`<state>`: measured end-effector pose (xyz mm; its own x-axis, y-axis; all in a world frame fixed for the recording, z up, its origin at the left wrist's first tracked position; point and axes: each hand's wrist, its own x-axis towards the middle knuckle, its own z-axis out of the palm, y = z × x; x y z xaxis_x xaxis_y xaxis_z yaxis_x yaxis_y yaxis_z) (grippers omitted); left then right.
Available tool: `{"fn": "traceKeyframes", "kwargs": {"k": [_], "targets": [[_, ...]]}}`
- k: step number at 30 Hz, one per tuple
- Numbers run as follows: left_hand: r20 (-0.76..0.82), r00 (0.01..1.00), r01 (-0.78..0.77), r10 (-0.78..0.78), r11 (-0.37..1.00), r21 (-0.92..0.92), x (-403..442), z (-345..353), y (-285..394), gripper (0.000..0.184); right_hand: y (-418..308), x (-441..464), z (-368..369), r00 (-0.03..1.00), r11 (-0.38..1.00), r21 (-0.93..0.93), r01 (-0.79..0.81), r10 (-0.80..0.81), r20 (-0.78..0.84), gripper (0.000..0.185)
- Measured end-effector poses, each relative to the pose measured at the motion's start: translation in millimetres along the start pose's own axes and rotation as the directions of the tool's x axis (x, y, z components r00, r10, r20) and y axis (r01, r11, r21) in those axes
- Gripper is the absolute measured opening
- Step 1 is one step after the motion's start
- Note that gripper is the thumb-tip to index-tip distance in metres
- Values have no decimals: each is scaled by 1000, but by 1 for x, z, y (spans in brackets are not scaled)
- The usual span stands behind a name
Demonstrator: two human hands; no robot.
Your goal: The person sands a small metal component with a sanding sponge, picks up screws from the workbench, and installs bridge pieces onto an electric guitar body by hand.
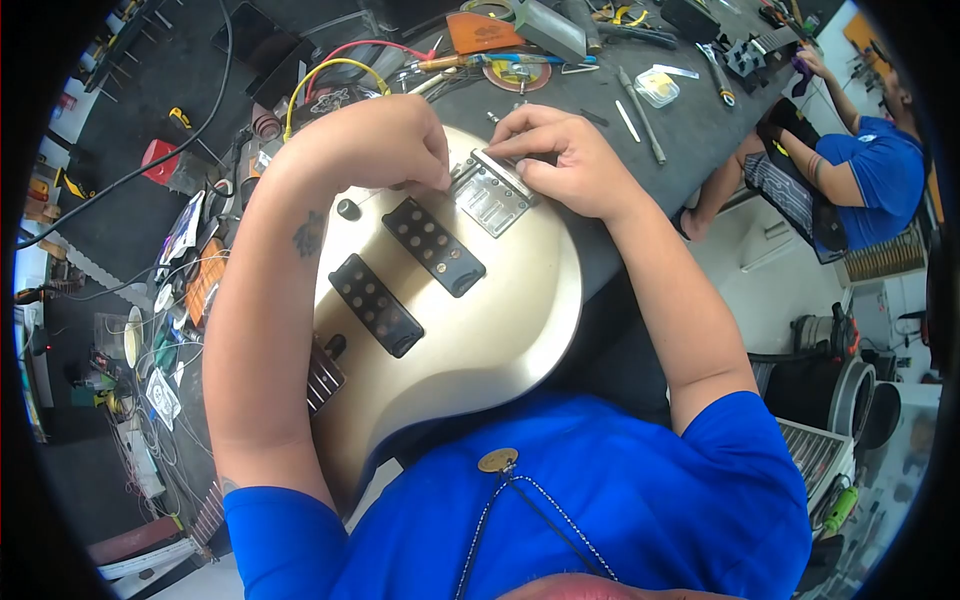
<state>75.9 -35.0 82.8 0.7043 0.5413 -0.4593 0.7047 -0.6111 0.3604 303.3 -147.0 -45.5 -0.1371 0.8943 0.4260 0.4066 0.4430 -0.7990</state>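
Observation:
A pale gold electric bass or guitar body (515,320) lies in front of my chest, with two black pickups (435,246) set into its top. Above them sits a metal bridge (492,206); I see no strings over it. My left hand (400,145) is bent over the bridge's left end, its fingers curled together; whatever they pinch is hidden. At the bridge's far edge, my right hand (562,158) grips with thumb and fingertips. A black knob (348,209) stands on the body near my left wrist. Part of the fretted neck (323,380) shows beside my left forearm.
Tools, an orange block (487,32) and a grey-green block (550,32) crowd the bench's far side. A metal rod (642,115) and a small clear box (657,87) lie right of my hand. Cables and parts clutter the left. Another person (870,170) sits at right.

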Motion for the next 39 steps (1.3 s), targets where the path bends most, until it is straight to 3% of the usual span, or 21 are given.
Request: {"fn": "traceKeyframes", "kwargs": {"k": [5, 24, 27, 28, 29, 30, 31, 36, 37, 39], "targets": [[-50, 999, -18, 13, 993, -113, 6, 7, 1, 22, 0, -1, -1, 999, 999, 25, -20, 19, 29, 43], [-106, 993, -56, 50, 997, -56, 16, 16, 2, 20, 2, -3, -2, 1000, 1000, 19, 1, -1, 23, 37], [-128, 992, -31, 19, 996, -88, 10, 12, 3, 21, 10, -2, -16, 963, 996, -92, -15, -10, -269, 29], [-152, 988, -29, 12, 994, -104, 9, 12, 3, 21, 23, 0, -27, 908, 989, -144, -24, -38, -417, 27], [-176, 984, -27, 5, 992, -120, 7, 12, 3, 21, 33, -4, -38, 831, 991, -101, -91, 19, -556, 26], [-188, 982, -26, -3, 988, -151, 5, 11, 5, 21, 45, -7, -49, 714, 974, 122, -191, 223, -663, 25], [-205, 979, -48, 21, 991, -128, 6, 10, 2, 21, 49, -9, -60, 617, 952, 262, -160, 303, -726, 24], [-353, 928, -164, 120, 982, -97, 12, 13, 27, 21, 65, -29, -89, 538, 919, -135, -372, 95, -838, 24], [-418, 877, -226, 239, 971, 82, 31, 22, 30, 19, 57, -28, -87, 550, 904, -110, -413, 151, -821, 24], [-370, 770, -330, 520, 821, 466, 71, 36, 38, 14, 44, -20, -82, 575, 866, -73, -495, 263, -775, 24]]}}
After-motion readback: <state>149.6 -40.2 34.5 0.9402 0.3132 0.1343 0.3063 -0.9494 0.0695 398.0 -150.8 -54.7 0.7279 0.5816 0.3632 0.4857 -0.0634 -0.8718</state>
